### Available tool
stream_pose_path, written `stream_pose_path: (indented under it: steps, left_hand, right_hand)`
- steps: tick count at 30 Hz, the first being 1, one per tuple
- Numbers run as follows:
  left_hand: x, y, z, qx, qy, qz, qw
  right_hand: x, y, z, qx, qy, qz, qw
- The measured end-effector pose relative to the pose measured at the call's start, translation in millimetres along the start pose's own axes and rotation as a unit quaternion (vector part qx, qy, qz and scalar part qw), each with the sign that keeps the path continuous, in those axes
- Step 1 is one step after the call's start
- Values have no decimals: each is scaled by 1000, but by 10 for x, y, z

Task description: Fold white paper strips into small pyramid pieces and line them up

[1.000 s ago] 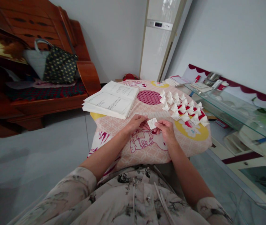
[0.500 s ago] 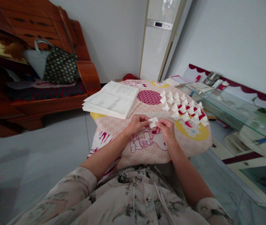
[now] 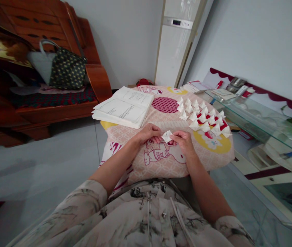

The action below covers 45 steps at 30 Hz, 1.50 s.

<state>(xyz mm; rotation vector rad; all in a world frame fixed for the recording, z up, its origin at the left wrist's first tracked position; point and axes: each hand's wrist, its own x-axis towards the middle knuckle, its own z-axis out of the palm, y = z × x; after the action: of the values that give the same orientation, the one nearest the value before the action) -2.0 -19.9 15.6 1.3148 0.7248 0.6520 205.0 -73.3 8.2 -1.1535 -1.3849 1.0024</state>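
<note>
A small folded piece of white paper, roughly diamond-shaped with faint print, is held just above the tablecloth. My right hand pinches its right corner between thumb and fingers. At the left edge of the paper are the curled fingertips of my left hand, closed on it; their exact contact is too small to make out. To the right of my hands, several pointed folded-paper pieces stand in rows on the table. An open stack of printed pages lies beyond my left hand.
A patterned pink cloth covers the round table. On the right, a glass-topped cabinet holds cups and small items. A wooden sofa with a dotted bag stands at left; a tall white appliance is behind.
The paper between my hands has been turned and shows a diamond outline instead of a more triangular one. My left fingers have shifted slightly along its left side. The view has tilted slightly.
</note>
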Motion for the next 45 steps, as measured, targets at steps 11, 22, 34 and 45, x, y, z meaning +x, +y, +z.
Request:
stream_pose_path:
  steps: [11, 22, 34, 45]
  left_hand:
    - [14, 1, -91, 71, -66, -38, 995]
    - [-28, 22, -16, 87, -81, -49, 992]
    - [-36, 31, 9, -18, -37, 19, 999]
    - [76, -49, 141, -3, -30, 37, 999]
  right_hand:
    - [1, 15, -24, -35, -45, 1, 998]
    - [-11, -7, -5, -48, -43, 9, 998]
    - [6, -9, -22, 37, 8, 46, 998]
    - [4, -26, 8, 60, 6, 63, 996]
